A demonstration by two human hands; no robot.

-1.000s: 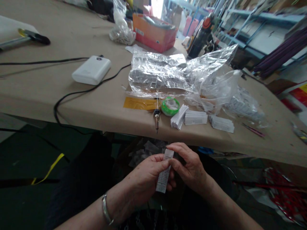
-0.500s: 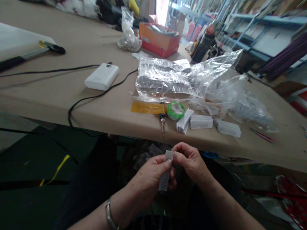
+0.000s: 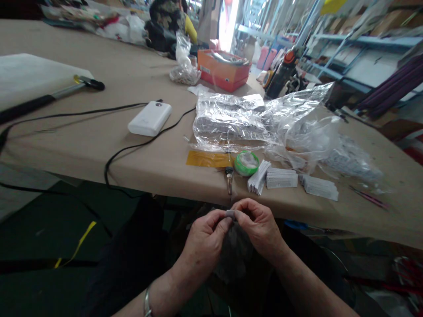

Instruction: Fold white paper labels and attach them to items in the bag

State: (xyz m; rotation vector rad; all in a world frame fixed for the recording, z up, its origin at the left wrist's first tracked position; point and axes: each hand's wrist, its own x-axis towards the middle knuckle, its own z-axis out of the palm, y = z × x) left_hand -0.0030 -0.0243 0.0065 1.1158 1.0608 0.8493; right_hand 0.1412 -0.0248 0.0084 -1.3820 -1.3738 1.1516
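Note:
Both hands meet just in front of the table edge. Between the thumb and fingertips of my left hand (image 3: pixel 203 240) is a small whitish label strip (image 3: pixel 230 214), and my right hand (image 3: pixel 261 229) pinches its other side. Most of the strip is hidden by the fingers. Beyond them, a soldering iron (image 3: pixel 229 179) points its metal tip over the table edge. Beside it sits a round green container (image 3: pixel 246 164) with whitish contents. Several similar strips lie in a fanned bundle (image 3: pixel 259 178), a middle stack (image 3: pixel 282 178) and a right stack (image 3: pixel 320 188).
An amber film strip (image 3: pixel 206 159) lies left of the iron. Behind are clear plastic bags (image 3: pixel 231 119), an orange box (image 3: pixel 224 70) and a white power bank (image 3: pixel 150 119) with a black cable. Tweezers (image 3: pixel 370 198) rest at right. A person (image 3: pixel 170 22) is at the far side.
The strip stood upright in my left hand with its length showing; now only a short piece shows between both hands' fingertips. The camera view has tilted up slightly.

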